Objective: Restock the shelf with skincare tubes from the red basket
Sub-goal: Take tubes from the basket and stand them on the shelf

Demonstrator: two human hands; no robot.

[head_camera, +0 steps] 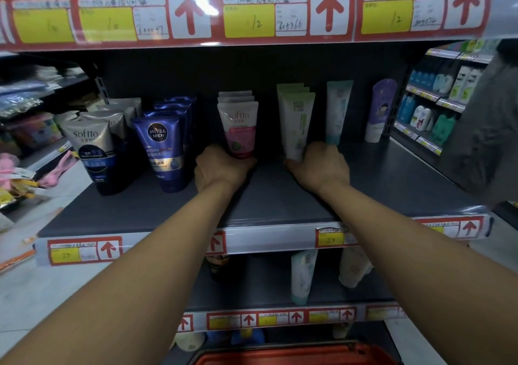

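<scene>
On the dark shelf [269, 196] stand rows of upright tubes. My left hand [221, 168] grips the base of the front pink-and-white Softto tube [238, 126], which heads a short row. My right hand [319, 165] holds the bottom of the front green-and-white tube [298, 120], also first in its row. Both tubes stand upright on their caps. The red basket [294, 355] shows only its rim at the bottom edge; its contents are hidden.
Left of my hands stand blue Nivea Men tubes [164, 148] and grey Softto tubes [92, 151]. A teal tube [337, 109] and a purple tube [381, 109] stand to the right. Red price strips [246, 14] run overhead. A lower shelf [266, 289] holds a few tubes.
</scene>
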